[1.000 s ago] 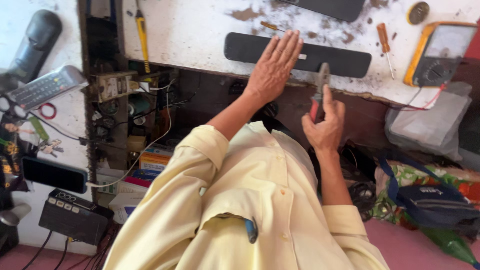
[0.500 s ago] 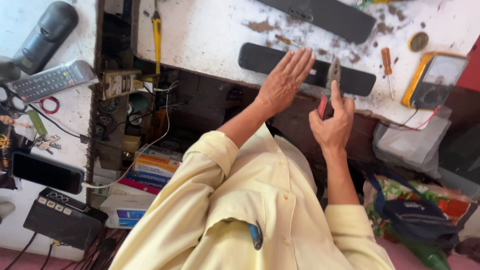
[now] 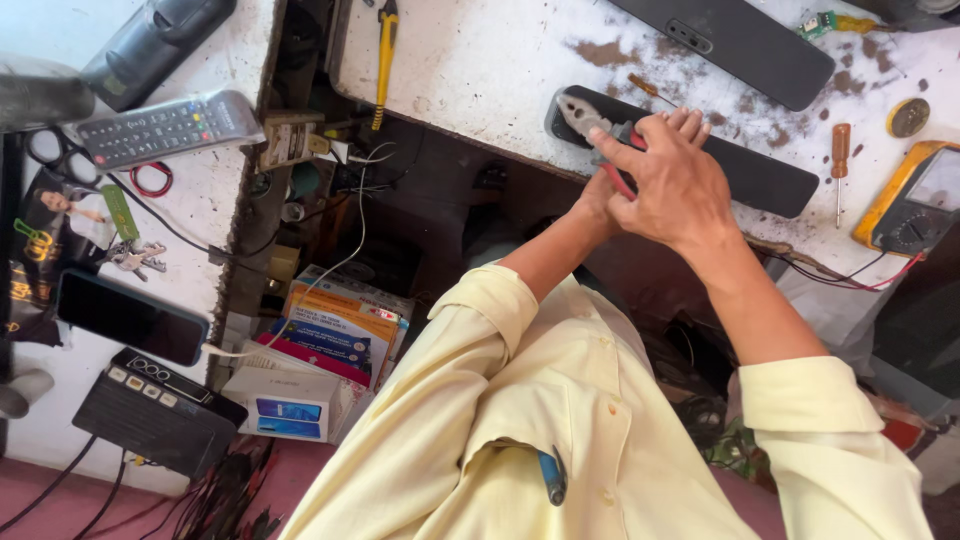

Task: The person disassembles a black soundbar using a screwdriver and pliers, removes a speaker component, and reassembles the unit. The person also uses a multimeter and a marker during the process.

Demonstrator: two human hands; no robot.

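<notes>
Red-handled steel pliers (image 3: 600, 135), jaws toward 10 o'clock, gripped by right hand (image 3: 675, 180); left hand (image 3: 598, 205), previously spread flat, now hidden, state unclear.

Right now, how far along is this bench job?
Done: nothing visible; the long black bar lies whole on the bench. In hand: the right hand grips red-handled pliers over it, left hand mostly hidden. Left: any work on the bar; the screwdriver lies untouched.
</notes>
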